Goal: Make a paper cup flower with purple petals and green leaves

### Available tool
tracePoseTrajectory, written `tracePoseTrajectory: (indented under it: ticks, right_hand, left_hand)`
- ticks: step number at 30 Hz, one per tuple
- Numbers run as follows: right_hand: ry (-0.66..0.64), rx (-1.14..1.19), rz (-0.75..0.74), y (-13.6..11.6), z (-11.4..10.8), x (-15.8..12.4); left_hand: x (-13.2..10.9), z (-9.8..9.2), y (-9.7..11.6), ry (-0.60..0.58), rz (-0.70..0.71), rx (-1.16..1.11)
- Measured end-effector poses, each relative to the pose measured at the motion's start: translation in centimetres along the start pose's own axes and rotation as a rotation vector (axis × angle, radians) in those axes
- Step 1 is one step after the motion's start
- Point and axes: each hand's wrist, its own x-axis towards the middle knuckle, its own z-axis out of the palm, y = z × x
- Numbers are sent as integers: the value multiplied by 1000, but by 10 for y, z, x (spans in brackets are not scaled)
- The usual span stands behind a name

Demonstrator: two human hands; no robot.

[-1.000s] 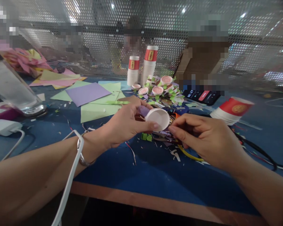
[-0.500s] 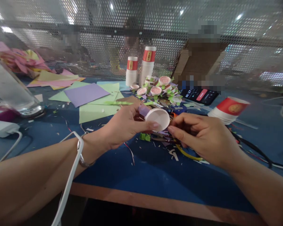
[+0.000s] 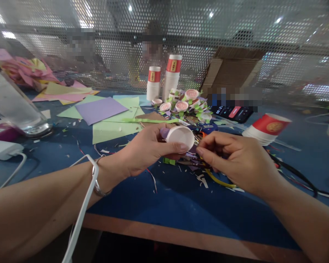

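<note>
My left hand [image 3: 145, 149] grips a small white paper cup base [image 3: 180, 137] between thumb and fingers, with a bit of purple paper [image 3: 165, 132] stuck at its left edge. My right hand [image 3: 235, 160] is closed in a pinch right beside the cup's lower right rim, fingertips touching it; whatever it pinches is too small to name. Both hands hover just above a litter of paper scraps [image 3: 197, 171] on the blue table [image 3: 159, 197].
Green and purple paper sheets [image 3: 106, 113] lie behind the left hand. Stacked red-and-white cups [image 3: 172, 75] and a pile of decorated cup bases [image 3: 189, 102] stand further back. A phone [image 3: 233, 111], a tipped cup stack [image 3: 267, 128], black cables at right, a white charger [image 3: 2, 149] at left.
The left hand has tilted the cup base slightly and lowered it a little; the right hand's fingers have closed in nearer the rim. Otherwise the scene is the same.
</note>
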Motion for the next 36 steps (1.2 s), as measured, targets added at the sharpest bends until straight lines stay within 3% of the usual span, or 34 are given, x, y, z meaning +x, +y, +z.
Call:
tracePoseTrajectory:
  ticks: [4,6,11,28,32,36]
  right_hand:
    - [17,14,-9,-1,-1,-1]
    - [11,30,-3,-2,0,-1]
    - [-15,61,15,-2,0,-2]
    - [108,92,-55,-3,-3,-9]
    - [69,188,4,-3,-5,-8]
    - [-46,327,117,0,-6,-5]
  left_hand:
    - [-2,-2,2,28,-4,45]
    - [-3,-2,5,-13,-18,51]
    - [-3,-4,7,-136,-95,-44]
    - [1,-8,13,-215,-246,-309]
    - [0,-8,14,-143,-243,-292]
    - [1,-9,13,-146,-230,-311]
